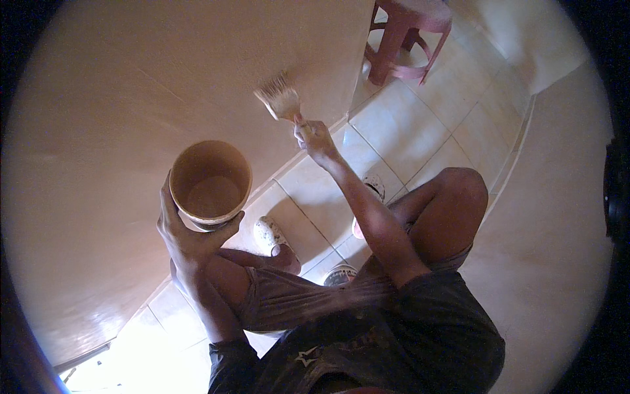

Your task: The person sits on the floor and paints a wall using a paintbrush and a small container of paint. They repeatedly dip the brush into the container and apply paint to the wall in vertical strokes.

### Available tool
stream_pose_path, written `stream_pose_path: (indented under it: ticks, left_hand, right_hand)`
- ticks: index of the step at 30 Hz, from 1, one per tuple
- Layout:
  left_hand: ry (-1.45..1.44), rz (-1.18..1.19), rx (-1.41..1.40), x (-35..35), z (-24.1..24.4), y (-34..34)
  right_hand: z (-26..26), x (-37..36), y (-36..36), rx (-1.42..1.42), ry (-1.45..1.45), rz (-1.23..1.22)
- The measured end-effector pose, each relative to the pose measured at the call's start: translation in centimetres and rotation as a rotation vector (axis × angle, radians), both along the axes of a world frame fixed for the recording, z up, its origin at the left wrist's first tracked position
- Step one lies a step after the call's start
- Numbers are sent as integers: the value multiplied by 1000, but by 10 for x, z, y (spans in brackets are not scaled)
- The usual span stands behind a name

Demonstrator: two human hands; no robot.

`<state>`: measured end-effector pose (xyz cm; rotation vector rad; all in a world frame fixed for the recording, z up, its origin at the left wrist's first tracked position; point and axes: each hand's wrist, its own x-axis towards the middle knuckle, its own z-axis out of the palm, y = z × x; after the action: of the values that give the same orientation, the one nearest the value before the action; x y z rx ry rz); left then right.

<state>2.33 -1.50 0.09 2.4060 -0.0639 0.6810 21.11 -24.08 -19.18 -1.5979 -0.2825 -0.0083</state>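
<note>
My left hand [197, 241] is wrapped around the outside of a round tub [211, 194], whose open mouth faces up; its inside is tan and its rim is smeared. In my right hand [315, 140] is the handle of a wide, flat paintbrush [280, 98]. Its bristles are pale near the handle, darker and slightly blurred at the tips, and lie at the brownish wall [123, 98]; whether they touch it I cannot tell.
A reddish plastic stool [393, 44] stands on the tiled floor [418, 123] beyond the wall's corner. Between my legs is a dark container [340, 275], partly hidden. Speckled shoes [268, 232] are on my feet. Another wall [551, 221] rises at the right, and bright light falls at the lower left.
</note>
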Motion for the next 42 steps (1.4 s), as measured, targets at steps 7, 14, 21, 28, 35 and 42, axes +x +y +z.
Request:
stream_pose_path:
  ticks: [7,14,21,28,35,42]
  left_hand:
    - [28,29,-69,5,-8,-2]
    - [56,4,1,13,-5,-4]
    - [17,33,-76,5,-3,-8]
    - [8,22,23,9,-4,-3]
    - [16,-17,42,15,-10,2]
    - [21,4,83,16,-17,3]
  right_hand:
    - [-184,-4,-12,-643,35,-80]
    - [-149,-31,-26,-284,730,-66]
    - [48,-29,-11,-157,198,-35]
    - [128,-29,-35,-187,185,-53]
    - [-69,47,-27,-86,70,-24]
    - [-271,7,-73,-964,120,-59]
